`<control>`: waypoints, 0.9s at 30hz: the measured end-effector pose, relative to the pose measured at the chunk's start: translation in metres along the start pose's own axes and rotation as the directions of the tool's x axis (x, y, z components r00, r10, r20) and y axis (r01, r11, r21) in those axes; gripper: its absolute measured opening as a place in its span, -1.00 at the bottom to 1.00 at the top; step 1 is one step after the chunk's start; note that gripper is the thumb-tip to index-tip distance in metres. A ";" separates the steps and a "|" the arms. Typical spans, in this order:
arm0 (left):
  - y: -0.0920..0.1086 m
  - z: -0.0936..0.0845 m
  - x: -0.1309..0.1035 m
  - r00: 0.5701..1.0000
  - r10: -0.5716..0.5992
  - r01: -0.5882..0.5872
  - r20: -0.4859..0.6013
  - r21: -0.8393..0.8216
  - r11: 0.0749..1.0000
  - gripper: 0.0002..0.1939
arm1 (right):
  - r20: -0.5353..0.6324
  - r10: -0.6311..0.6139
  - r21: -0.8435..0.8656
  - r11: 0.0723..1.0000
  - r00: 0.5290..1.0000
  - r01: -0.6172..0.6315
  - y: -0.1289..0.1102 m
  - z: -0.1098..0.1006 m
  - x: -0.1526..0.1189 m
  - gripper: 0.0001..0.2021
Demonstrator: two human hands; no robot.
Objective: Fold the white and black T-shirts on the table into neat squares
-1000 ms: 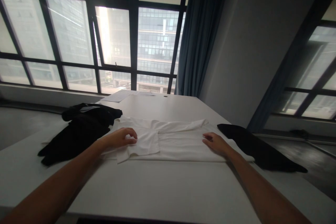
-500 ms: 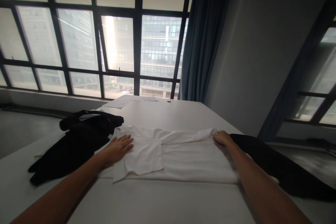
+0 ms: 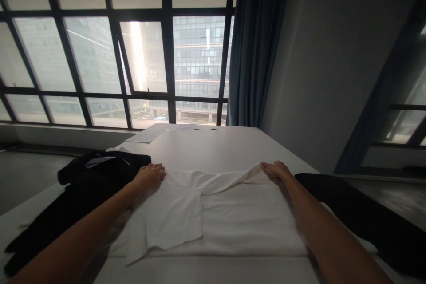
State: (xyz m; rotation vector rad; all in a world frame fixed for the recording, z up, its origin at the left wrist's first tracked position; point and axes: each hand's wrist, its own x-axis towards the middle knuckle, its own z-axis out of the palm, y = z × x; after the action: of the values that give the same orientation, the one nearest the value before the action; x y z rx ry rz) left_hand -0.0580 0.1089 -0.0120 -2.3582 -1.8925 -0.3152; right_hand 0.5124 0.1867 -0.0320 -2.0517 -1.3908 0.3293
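A white garment (image 3: 246,217) lies spread and partly folded on the white table, with a sleeve-like flap (image 3: 173,217) over its left part. My right hand (image 3: 276,169) pinches the garment's far right corner, which is slightly raised. At the far left corner, my left hand (image 3: 149,176) rests on the cloth edge with its fingers bent together; whether it grips the cloth is hard to see.
Black clothing (image 3: 96,182) lies left of the white garment, and another black piece (image 3: 359,213) lies to the right with white cloth under it. Papers (image 3: 146,134) lie at the far end of the table (image 3: 233,146). Windows and a blue curtain stand beyond.
My left hand has moved from flat on the flap to the garment's far left corner. My right hand has shifted slightly left and lifted the far edge a little. The view has shifted slightly.
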 end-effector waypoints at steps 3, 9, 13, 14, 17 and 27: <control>-0.007 0.003 0.021 1.000 -0.004 0.003 0.029 0.034 0.999 -0.58 | -0.035 0.114 -0.268 0.956 0.993 -0.119 -0.010 0.004 0.001 -0.30; -0.015 0.007 0.037 0.996 -0.007 0.007 0.090 -0.010 1.000 -0.67 | 0.012 0.039 -0.412 0.911 0.999 -0.031 -0.014 0.009 -0.003 -0.61; -0.017 0.005 0.036 0.997 -0.048 0.052 0.056 -0.068 0.996 -0.66 | 0.010 -0.031 -0.394 0.919 0.999 0.032 -0.007 -0.013 0.005 -0.65; -0.018 0.005 0.036 0.997 -0.052 0.056 0.054 -0.075 0.996 -0.65 | 0.005 -0.042 -0.391 0.919 0.999 0.040 -0.004 -0.024 0.008 -0.64; -0.022 0.006 0.041 0.997 -0.050 0.055 0.057 -0.082 0.995 -0.65 | 0.003 -0.037 -0.419 0.908 0.999 0.035 0.008 -0.063 0.018 -0.65; -0.009 0.010 0.038 0.999 -0.031 0.031 -0.011 0.073 0.997 -0.63 | 0.005 -0.013 -0.498 0.867 1.000 0.013 0.031 -0.083 -0.016 -0.69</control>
State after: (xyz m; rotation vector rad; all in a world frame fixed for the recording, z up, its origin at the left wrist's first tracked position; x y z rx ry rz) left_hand -0.0575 0.1495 -0.0136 -2.2792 -1.9042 -0.2550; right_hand 0.5723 0.1347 0.0100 -2.4478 -1.6149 -0.0501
